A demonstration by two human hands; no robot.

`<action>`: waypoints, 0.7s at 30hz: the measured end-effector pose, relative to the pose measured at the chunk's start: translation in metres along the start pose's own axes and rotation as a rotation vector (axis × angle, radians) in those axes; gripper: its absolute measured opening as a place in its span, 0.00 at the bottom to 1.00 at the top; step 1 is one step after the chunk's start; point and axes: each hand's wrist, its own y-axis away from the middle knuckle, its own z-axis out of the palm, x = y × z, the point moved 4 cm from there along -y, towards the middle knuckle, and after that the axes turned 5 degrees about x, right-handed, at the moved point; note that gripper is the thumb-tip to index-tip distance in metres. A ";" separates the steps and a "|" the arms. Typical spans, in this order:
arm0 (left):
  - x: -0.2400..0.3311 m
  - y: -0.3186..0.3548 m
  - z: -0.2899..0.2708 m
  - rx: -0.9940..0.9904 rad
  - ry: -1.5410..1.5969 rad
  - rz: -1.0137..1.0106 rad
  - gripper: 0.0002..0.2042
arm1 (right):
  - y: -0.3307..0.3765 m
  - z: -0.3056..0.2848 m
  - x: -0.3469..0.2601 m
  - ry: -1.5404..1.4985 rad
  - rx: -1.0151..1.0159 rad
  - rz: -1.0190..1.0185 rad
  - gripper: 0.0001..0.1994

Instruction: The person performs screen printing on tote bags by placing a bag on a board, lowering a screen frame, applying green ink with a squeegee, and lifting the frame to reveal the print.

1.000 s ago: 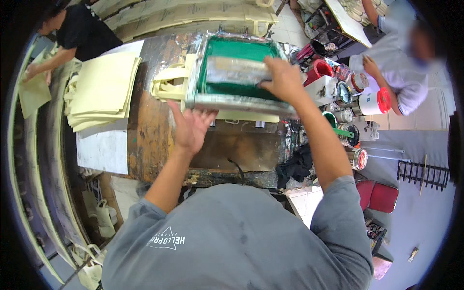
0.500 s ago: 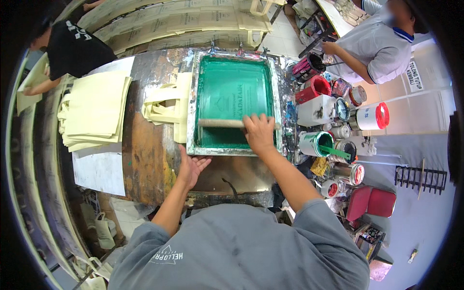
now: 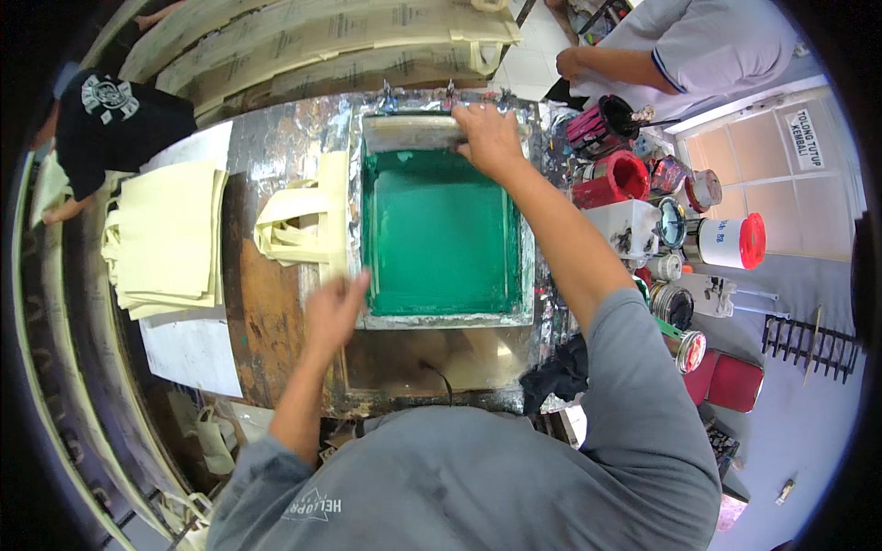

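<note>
My right hand (image 3: 491,140) grips a wide squeegee (image 3: 412,133) at its right end, at the far end of a screen-printing frame (image 3: 450,320). Smooth green ink (image 3: 443,241) covers the mesh in front of the blade. Beside the frame's near left corner is my left hand (image 3: 333,314), blurred, so how its fingers are held is unclear; no object shows in it. A cream tote bag (image 3: 333,207) pokes out from under the frame's left side, its handles on the table; the rest is hidden.
Left on the table (image 3: 262,321) lies a stack of cream bags (image 3: 170,234). Paint tubs (image 3: 614,179) and jars crowd the right edge. A black cloth (image 3: 559,375) lies near right. One person (image 3: 110,119) works far left, another (image 3: 698,46) far right.
My right hand has pushed the squeegee from the near part of the screen to its far end. Green now covers the design seen before. My left hand has lifted off the frame's near edge.
</note>
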 end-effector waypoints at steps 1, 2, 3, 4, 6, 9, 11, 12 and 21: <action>0.029 -0.026 -0.003 0.181 0.119 0.196 0.25 | 0.005 0.008 -0.001 0.027 -0.005 0.003 0.28; 0.062 -0.056 -0.004 0.389 0.158 0.560 0.21 | 0.005 0.016 -0.002 0.057 0.005 0.002 0.28; 0.086 -0.089 -0.002 0.480 -0.048 0.726 0.26 | 0.004 0.024 -0.006 0.085 0.011 -0.006 0.28; 0.112 -0.117 0.000 0.604 -0.138 0.887 0.34 | 0.005 0.027 -0.012 0.078 0.057 -0.009 0.28; 0.121 -0.163 0.017 0.710 -0.381 0.970 0.38 | 0.008 0.022 -0.021 0.090 0.064 -0.047 0.26; 0.104 -0.191 0.047 0.452 -0.535 0.739 0.28 | 0.032 0.026 -0.020 0.069 0.073 -0.050 0.24; 0.100 -0.189 0.055 0.541 -0.488 0.848 0.27 | 0.054 0.025 -0.025 0.049 0.093 -0.058 0.23; 0.097 -0.188 0.057 0.588 -0.464 0.899 0.27 | 0.053 0.026 -0.022 0.046 0.078 -0.053 0.23; 0.071 -0.153 0.063 0.578 -0.513 0.936 0.28 | 0.084 0.007 -0.048 0.012 0.026 -0.033 0.22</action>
